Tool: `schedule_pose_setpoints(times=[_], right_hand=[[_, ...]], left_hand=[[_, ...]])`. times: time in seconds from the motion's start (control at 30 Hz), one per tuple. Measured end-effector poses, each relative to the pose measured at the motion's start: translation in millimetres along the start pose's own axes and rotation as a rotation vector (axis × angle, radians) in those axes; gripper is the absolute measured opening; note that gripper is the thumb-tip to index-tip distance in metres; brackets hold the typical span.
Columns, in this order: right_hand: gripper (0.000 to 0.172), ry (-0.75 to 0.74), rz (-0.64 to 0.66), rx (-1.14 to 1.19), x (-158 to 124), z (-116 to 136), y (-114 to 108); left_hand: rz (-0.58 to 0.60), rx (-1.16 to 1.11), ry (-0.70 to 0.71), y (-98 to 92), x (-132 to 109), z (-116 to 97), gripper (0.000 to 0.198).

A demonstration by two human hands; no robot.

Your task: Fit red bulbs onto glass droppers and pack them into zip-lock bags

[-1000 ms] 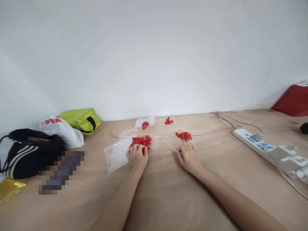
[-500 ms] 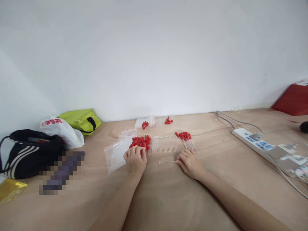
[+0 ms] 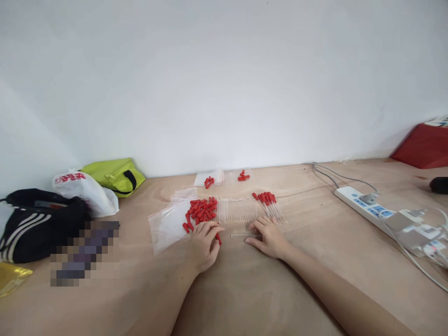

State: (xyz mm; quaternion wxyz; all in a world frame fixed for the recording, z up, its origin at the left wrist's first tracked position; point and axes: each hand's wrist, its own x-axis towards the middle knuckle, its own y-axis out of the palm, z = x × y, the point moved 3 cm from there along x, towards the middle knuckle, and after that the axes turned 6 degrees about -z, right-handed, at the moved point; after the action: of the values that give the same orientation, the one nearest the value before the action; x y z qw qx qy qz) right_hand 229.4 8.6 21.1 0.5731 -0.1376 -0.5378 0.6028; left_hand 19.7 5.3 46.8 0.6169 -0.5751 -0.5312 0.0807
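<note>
My left hand (image 3: 205, 246) is curled at the near edge of a pile of red rubber dropper bulbs (image 3: 200, 211). One red bulb (image 3: 218, 238) sits between its fingertips and thumb. My right hand (image 3: 269, 237) rests on the table with thumb and fingers parted around a thin glass dropper tube (image 3: 240, 236). The tube lies sideways, its right end hidden by the hand. Beyond the hands runs a row of clear glass tubes (image 3: 236, 210). To its right, several droppers with red bulbs fitted (image 3: 268, 200) lie side by side.
Clear zip bags (image 3: 164, 228) lie left of the pile. Farther back are small groups of bulbs (image 3: 209, 182). A power strip (image 3: 360, 201) with plugs and cables stands right. A black bag (image 3: 42, 224), white plastic bag (image 3: 87, 193) and lime pouch (image 3: 112, 175) are left.
My left hand has drawn back toward me from the pile, with a red bulb at its fingertips. Some bulbs have spread leftward. My right fingers have parted around the glass tube.
</note>
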Motion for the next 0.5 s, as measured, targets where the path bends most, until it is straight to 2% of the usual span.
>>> schedule_pose_setpoints(times=[0.07, 0.17, 0.3, 0.4, 0.5], right_hand=[[0.02, 0.017, 0.02, 0.036, 2, 2, 3], [0.012, 0.03, 0.046, 0.056, 3, 3, 7], [0.01, 0.049, 0.039, 0.044, 3, 3, 9], [0.011, 0.055, 0.01, 0.051, 2, 3, 9], [0.011, 0.058, -0.009, 0.095, 2, 2, 10]], left_hand=[[0.103, -0.054, 0.025, -2.5, 3, 5, 0.036], [0.183, -0.064, 0.055, -4.4, 5, 8, 0.03], [0.126, -0.064, 0.067, -2.0, 5, 5, 0.013], [0.082, -0.146, 0.031, 4.4, 4, 3, 0.01], [0.093, -0.237, -0.012, 13.9, 2, 0, 0.009]])
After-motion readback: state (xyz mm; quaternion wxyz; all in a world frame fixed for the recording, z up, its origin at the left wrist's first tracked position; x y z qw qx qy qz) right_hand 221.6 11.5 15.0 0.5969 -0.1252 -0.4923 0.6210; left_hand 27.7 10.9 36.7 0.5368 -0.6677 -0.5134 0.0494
